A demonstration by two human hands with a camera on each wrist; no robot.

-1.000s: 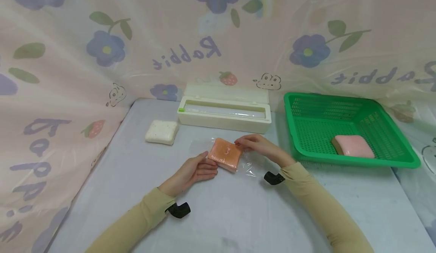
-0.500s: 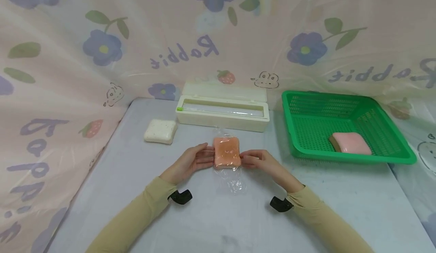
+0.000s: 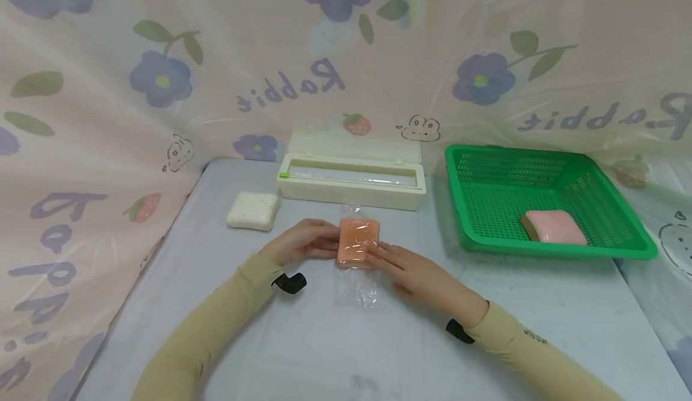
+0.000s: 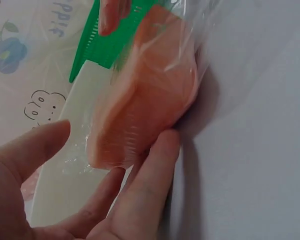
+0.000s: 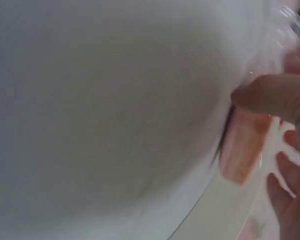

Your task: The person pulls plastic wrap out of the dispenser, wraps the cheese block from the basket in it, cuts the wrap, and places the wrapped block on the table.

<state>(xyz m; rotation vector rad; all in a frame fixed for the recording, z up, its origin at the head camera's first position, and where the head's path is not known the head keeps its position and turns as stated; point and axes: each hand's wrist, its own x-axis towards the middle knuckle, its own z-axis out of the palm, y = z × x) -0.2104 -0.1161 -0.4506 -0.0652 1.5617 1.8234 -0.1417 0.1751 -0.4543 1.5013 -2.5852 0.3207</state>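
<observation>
An orange toast-shaped block (image 3: 358, 238), wrapped in clear plastic film (image 3: 358, 290), is in the middle of the table in the head view. Loose film sticks out at its near and far ends. My left hand (image 3: 304, 239) is at its left side; in the left wrist view the fingertips (image 4: 166, 145) meet the lower edge of the block (image 4: 145, 95), with the thumb held apart. My right hand (image 3: 429, 278) lies along the right side, its straight fingertips over the block's face. In the right wrist view the right thumb (image 5: 270, 95) overlaps the block's side.
Behind the block stands a long white film dispenser box (image 3: 351, 195) with its lid up and a roll inside. A white toast-shaped block (image 3: 253, 211) lies to the left. The green basket (image 3: 546, 250) at right holds a pink-topped block (image 3: 557, 227). A printed curtain (image 3: 378, 77) hangs behind.
The wrapped block has turned from a slant to upright, its loose film ends now pointing near and far. The right hand has moved nearer me and its fingers now reach over the block.
</observation>
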